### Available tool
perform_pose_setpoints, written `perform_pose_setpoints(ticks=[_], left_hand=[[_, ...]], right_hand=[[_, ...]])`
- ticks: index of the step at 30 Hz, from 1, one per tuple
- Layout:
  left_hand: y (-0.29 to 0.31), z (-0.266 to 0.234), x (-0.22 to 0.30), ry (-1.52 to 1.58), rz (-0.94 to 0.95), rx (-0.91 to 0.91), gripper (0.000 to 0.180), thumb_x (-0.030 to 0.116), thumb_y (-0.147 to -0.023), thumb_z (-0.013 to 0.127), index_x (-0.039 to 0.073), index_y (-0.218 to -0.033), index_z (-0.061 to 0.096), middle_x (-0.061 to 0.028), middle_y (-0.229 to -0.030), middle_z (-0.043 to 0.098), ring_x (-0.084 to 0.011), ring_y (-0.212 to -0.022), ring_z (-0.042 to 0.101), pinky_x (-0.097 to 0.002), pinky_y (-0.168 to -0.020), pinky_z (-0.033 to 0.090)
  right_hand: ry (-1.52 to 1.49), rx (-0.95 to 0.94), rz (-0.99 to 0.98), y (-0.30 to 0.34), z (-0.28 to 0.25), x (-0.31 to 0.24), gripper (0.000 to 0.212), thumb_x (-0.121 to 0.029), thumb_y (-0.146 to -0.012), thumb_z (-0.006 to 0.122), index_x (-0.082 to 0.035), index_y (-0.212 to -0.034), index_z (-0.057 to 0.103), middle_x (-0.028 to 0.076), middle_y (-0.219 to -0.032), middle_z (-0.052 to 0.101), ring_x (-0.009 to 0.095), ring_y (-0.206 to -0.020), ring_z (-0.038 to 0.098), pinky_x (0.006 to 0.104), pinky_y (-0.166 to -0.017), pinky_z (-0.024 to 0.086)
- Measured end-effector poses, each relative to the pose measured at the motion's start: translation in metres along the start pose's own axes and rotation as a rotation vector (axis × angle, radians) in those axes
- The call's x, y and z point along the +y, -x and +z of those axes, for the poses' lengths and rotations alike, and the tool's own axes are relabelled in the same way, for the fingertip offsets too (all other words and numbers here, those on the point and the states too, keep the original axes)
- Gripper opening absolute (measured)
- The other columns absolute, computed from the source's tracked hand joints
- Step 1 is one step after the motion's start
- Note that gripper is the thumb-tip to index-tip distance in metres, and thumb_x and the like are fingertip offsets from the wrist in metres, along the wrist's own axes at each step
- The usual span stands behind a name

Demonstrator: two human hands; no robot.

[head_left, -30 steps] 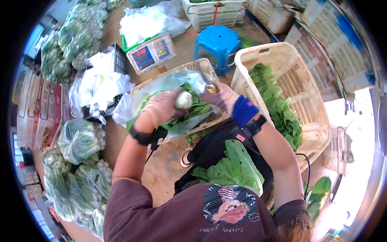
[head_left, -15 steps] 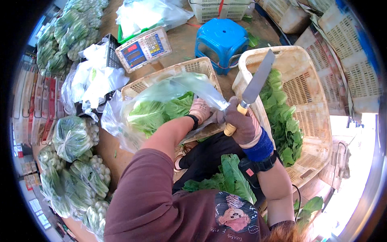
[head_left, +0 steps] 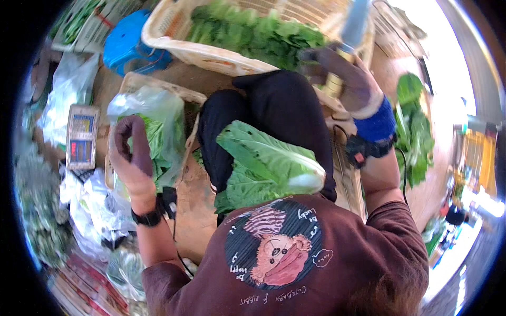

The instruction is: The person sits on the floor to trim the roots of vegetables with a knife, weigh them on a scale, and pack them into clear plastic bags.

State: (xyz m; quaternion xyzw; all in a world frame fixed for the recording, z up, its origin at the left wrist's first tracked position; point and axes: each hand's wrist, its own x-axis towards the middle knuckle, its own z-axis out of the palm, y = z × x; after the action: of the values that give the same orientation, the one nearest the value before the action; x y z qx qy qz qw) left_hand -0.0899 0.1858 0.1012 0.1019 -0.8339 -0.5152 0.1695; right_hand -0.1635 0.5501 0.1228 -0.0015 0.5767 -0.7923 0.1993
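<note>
My right hand (head_left: 350,81), in a dark-palmed glove, grips a knife with a wooden handle (head_left: 332,85). Its broad blade (head_left: 356,23) points away from me, above the right end of a large cream crate (head_left: 221,55). My left hand (head_left: 133,155), also gloved, hovers by a smaller crate (head_left: 192,138). Its fingers are curved, with a gap to the thumb and nothing seen between them. Beside it, a clear plastic bag (head_left: 174,108) with leafy greens (head_left: 156,139) sits in that smaller crate. A head of leafy lettuce (head_left: 263,158) lies across my lap, its pale cut base to the right.
Rows of greens (head_left: 253,29) fill part of the large crate. A blue stool (head_left: 132,45) and a digital scale (head_left: 81,137) stand to the left, near white plastic bags (head_left: 97,205). Loose leaves (head_left: 416,131) lie on the floor at right. A cable (head_left: 405,174) hangs beside my right arm.
The view has swung to the right. My left hand has come away from the bag in the smaller crate. My right hand, still holding the knife, has moved apart from the left and away from the bag.
</note>
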Motion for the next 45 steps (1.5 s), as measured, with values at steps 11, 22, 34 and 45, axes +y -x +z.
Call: perform_pose_setpoints(ticks=[11,22,34,45], left_hand=[[0.127,0.135,0.092,-0.433,0.737,-1.188,0.074,0.049,-0.055,0.076,0.005,-0.111,0.055,-0.015,-0.099,0.055,-0.0332,-0.095,0.052,-0.0408,-0.085,0.042],[0.092,0.117,0.118,0.088,0.463,-1.101,0.063,0.014,-0.051,0.082,0.003,-0.107,0.054,-0.0154,-0.12,0.051,-0.0231,-0.108,0.052,-0.0342,-0.09,0.043],[0.081,0.146,0.192,0.411,0.192,-1.836,0.093,0.009,-0.058,0.082,0.004,-0.136,0.032,-0.0084,-0.126,0.048,-0.0188,-0.114,0.046,-0.0325,-0.097,0.037],[0.143,0.201,0.193,0.373,0.059,-1.827,0.064,0.012,-0.064,0.081,0.003,-0.119,0.049,-0.0042,-0.107,0.061,-0.01,-0.096,0.055,-0.0273,-0.086,0.045]], right_hand=[[0.006,0.47,0.418,0.239,0.009,0.084,0.032,-0.016,-0.086,0.058,-0.003,-0.115,0.054,0.002,-0.081,0.059,0.008,-0.061,0.053,0.0211,-0.052,0.041],[-0.287,0.136,-0.078,0.212,0.029,0.051,0.049,-0.005,-0.081,0.062,-0.004,-0.127,0.045,0.0,-0.1,0.056,0.008,-0.086,0.052,0.024,-0.075,0.043],[-0.029,0.066,-0.397,0.225,0.028,0.006,0.049,-0.003,-0.076,0.064,-0.002,-0.121,0.045,0.007,-0.114,0.054,0.015,-0.107,0.051,0.032,-0.094,0.04],[1.206,0.579,-0.441,0.317,-0.033,0.003,0.042,-0.012,-0.068,0.068,-0.008,-0.109,0.057,0.013,-0.085,0.058,0.031,-0.074,0.061,0.0358,-0.065,0.05]])
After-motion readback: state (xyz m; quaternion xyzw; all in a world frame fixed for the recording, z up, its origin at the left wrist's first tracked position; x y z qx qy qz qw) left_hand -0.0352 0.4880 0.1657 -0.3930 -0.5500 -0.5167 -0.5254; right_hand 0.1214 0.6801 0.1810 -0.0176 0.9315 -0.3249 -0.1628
